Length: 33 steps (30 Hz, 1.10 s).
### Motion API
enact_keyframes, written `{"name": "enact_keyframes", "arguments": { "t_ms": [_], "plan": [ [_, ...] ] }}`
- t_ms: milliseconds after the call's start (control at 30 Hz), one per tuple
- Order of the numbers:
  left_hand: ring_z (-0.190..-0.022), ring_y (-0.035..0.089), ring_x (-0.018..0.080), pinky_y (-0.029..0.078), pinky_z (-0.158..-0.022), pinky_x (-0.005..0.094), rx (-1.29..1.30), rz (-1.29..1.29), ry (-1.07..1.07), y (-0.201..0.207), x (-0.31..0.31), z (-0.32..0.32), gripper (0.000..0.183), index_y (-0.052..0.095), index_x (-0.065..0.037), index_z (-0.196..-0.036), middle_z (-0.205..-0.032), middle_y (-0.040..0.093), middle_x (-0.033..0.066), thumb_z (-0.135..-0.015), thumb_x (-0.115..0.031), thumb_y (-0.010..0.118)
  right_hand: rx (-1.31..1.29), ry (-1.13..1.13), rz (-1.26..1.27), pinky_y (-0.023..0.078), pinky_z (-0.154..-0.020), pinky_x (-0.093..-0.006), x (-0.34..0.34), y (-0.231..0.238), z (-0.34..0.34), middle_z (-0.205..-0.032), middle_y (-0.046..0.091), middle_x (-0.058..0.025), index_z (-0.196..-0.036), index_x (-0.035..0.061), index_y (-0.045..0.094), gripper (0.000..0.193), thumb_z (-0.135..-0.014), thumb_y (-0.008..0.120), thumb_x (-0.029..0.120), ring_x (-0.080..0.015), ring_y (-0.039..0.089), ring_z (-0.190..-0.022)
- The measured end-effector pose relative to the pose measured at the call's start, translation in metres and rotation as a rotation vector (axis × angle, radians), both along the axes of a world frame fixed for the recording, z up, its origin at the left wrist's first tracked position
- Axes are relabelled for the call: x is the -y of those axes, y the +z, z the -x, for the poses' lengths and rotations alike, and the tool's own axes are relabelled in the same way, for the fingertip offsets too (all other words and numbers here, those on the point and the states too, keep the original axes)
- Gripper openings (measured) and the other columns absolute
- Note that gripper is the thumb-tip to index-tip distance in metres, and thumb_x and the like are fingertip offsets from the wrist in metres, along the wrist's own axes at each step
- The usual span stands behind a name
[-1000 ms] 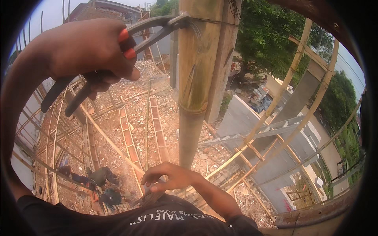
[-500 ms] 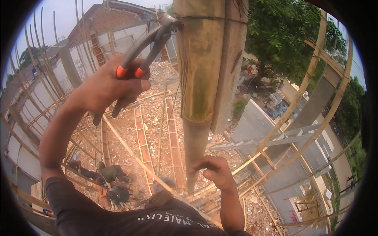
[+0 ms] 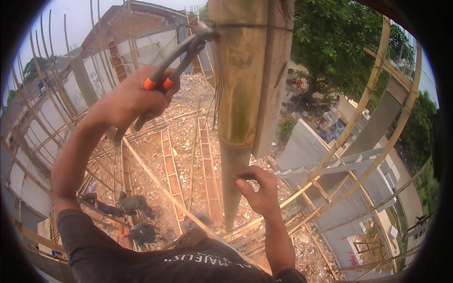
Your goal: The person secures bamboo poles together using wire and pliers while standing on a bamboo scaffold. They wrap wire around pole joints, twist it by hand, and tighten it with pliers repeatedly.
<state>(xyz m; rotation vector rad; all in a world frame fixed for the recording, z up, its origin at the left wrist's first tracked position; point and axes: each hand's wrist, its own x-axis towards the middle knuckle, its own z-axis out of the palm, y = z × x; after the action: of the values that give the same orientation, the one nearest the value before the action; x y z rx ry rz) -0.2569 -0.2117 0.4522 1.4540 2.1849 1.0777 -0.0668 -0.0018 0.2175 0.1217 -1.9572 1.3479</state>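
Note:
My left hand (image 3: 137, 96) is wrapped round the handles of a pair of pincers (image 3: 185, 56) with orange-banded grips. Their metal jaws meet the left side of a thick bamboo pole (image 3: 239, 89), right by a dark binding wire (image 3: 245, 25) that circles it. Thin loose wires (image 3: 218, 89) hang down beside the pole under the jaws. Lower down, my right hand (image 3: 259, 191) is raised at the pole's right side, its thumb and forefinger curled close together. Whatever they pinch, if anything, is too small to make out. Behind the bamboo stands a grey concrete post (image 3: 276, 80).
I am high above a rubble-strewn ground (image 3: 188, 108). Ladder-like wooden frames (image 3: 171, 165) lie below, and several people (image 3: 137, 206) are bent over at the lower left. Bamboo scaffold poles (image 3: 363, 104) rise on the right, near grey walls (image 3: 306, 146) and a leafy tree (image 3: 339, 42).
My right hand has risen and moved slightly right along the pole. The pincers' head has dipped a little, still against the bamboo by the wire.

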Motion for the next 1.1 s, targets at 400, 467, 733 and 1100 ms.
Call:
{"name": "enact_keyframes", "arguments": {
  "t_ms": [400, 467, 733, 1100],
  "plan": [
    [-0.077, 0.067, 0.0352, 0.049, -0.071, 0.0477, -1.2, 0.047, 0.573, 0.051, 0.016, -0.034, 0.023, 0.055, 0.002, -0.102, -0.082, 0.065, 0.022, -0.081, 0.001, 0.064, 0.068, -0.009, -0.098, 0.054, -0.072, -0.0297, 0.008, -0.009, -0.012, -0.083, 0.073, -0.0112, -0.092, -0.0031, 0.07, 0.016, -0.087, 0.073, 0.012, -0.0182, 0.071, -0.076],
    [-0.079, 0.068, 0.0376, 0.05, -0.07, 0.0482, -1.249, -0.03, 0.563, 0.035, 0.018, -0.025, 0.025, 0.054, 0.001, -0.104, -0.085, 0.067, 0.0226, -0.082, -0.001, 0.066, 0.084, 0.017, -0.056, 0.054, -0.071, -0.0297, 0.007, -0.015, -0.01, -0.082, 0.073, -0.0109, -0.093, -0.0028, 0.071, 0.016, -0.087, 0.073, 0.012, -0.0182, 0.071, -0.076],
    [-0.069, 0.066, 0.0392, 0.051, -0.062, 0.0486, -1.222, -0.201, 0.648, -0.003, 0.007, -0.03, 0.019, 0.056, -0.002, -0.098, -0.072, 0.064, 0.0197, -0.082, -0.008, 0.065, 0.034, 0.151, -0.045, 0.053, -0.07, -0.0294, 0.021, 0.007, 0.0, -0.08, 0.072, -0.0096, -0.091, -0.0021, 0.07, 0.014, -0.086, 0.072, 0.011, -0.018, 0.07, -0.075],
    [-0.069, 0.068, 0.0361, 0.052, -0.061, 0.0456, -1.228, -0.369, 0.609, -0.02, -0.006, -0.014, 0.023, 0.057, -0.001, -0.098, -0.075, 0.066, 0.0179, -0.079, -0.005, 0.068, -0.072, 0.429, -0.168, 0.052, -0.065, -0.0327, 0.037, 0.028, -0.002, -0.08, 0.068, -0.0101, -0.09, -0.0003, 0.067, 0.012, -0.085, 0.075, 0.008, -0.0194, 0.067, -0.073]
  ]
}}
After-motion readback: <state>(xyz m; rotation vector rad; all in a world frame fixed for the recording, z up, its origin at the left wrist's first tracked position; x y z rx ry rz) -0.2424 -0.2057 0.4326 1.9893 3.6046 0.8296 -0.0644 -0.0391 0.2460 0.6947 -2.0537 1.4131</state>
